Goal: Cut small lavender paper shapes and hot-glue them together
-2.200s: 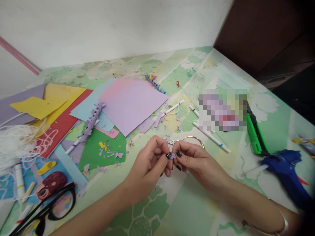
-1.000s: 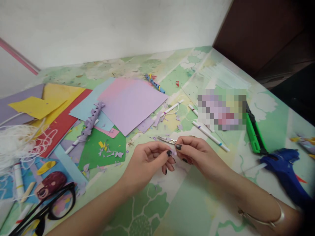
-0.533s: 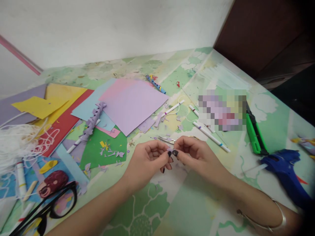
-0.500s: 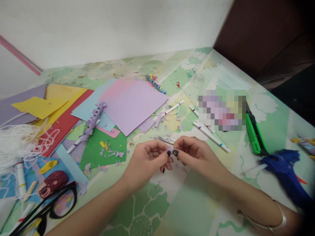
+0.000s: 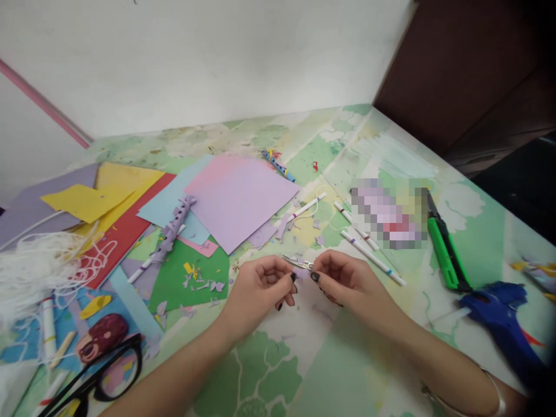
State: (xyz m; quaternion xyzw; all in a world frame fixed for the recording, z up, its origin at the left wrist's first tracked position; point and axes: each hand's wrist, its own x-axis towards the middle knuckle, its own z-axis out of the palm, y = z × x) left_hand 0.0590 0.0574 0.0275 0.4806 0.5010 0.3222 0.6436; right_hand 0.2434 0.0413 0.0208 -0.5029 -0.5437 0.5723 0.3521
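Note:
Near the middle of the table, my left hand (image 5: pixel 264 286) and my right hand (image 5: pixel 347 281) face each other with thumbs and fingers pinched. A small light purple cut piece (image 5: pixel 300 273) spans the gap between their fingertips; whether it is paper or foam I cannot tell. Just beyond the fingers lie small metal scissors (image 5: pixel 296 262), their handles partly hidden behind my right hand. Purple scraps (image 5: pixel 217 286) and yellow bits are scattered on a green sheet (image 5: pixel 191 284) to the left of my left hand.
Coloured sheets (image 5: pixel 247 202), a decorated marker (image 5: pixel 172 229), white yarn (image 5: pixel 52 266) and eyeglasses (image 5: pixel 117 370) lie left. Several white markers (image 5: pixel 376 258) rest beyond my right hand. Farther right are a green box cutter (image 5: pixel 446 252) and a blue glue gun (image 5: pixel 499 315). A blurred patch covers something.
My hands have drawn slightly apart, and more of the purple piece shows between them. The whole view has shifted, with the table sitting a little lower in the picture.

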